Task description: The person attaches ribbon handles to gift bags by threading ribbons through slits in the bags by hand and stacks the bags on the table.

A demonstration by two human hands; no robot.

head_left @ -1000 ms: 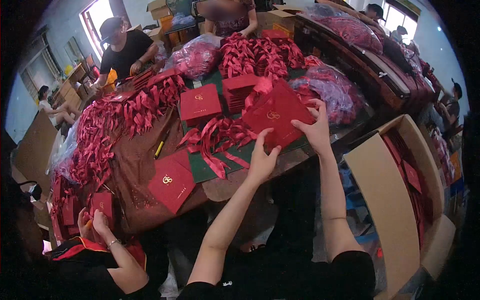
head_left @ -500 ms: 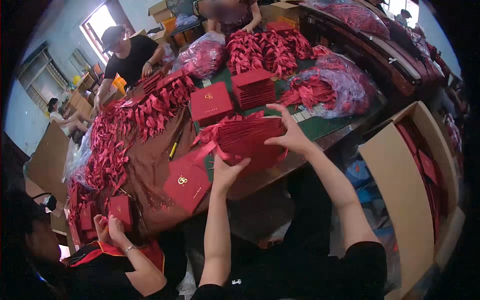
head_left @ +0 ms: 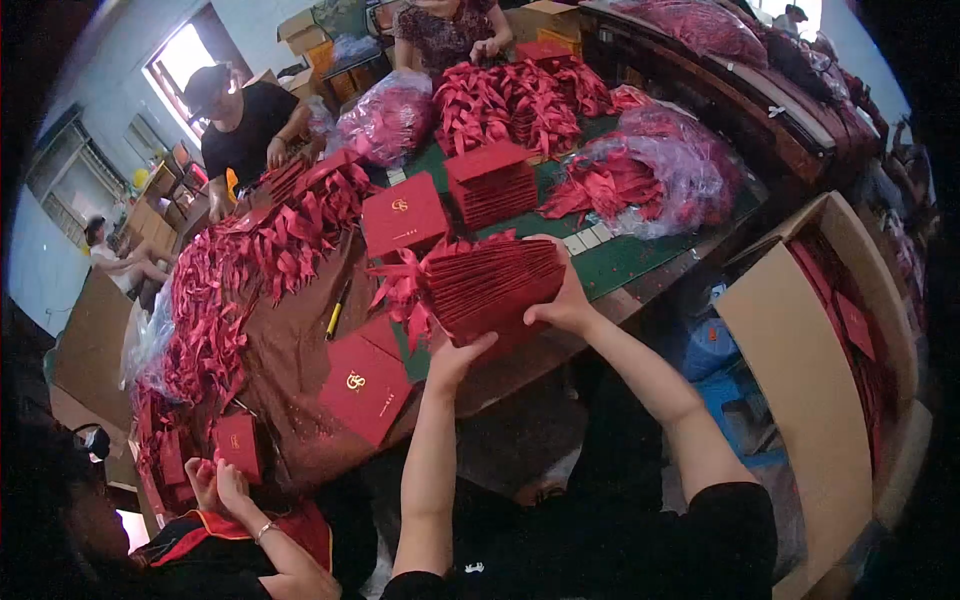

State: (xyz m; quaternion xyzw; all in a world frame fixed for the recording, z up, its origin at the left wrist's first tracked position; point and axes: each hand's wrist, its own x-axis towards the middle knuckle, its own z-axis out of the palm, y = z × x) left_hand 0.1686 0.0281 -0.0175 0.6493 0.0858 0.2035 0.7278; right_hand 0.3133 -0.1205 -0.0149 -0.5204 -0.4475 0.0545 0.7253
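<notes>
In the head view, both bare hands grasp a stack [head_left: 495, 280] of red cards at the table's near edge. The left hand [head_left: 452, 362] grips its lower left, thumb along the near face, the other fingers mostly hidden. The right hand [head_left: 566, 302] clasps its right end, thumb on the near face. Red ribbons [head_left: 402, 285] spill from the stack's left side.

Just beyond the stack stand a pile [head_left: 492, 188] and, further left, a block [head_left: 405, 215] with a gold emblem on top. A clear bag [head_left: 685, 175] of ribbons lies beyond it to the right, on the green mat [head_left: 630, 262]. Left of the stack lie a yellow pen [head_left: 337, 312] and, nearer the person, emblem-marked cards [head_left: 365, 385]. An upright carton [head_left: 800, 390] holding red cards stands well to its right.
</notes>
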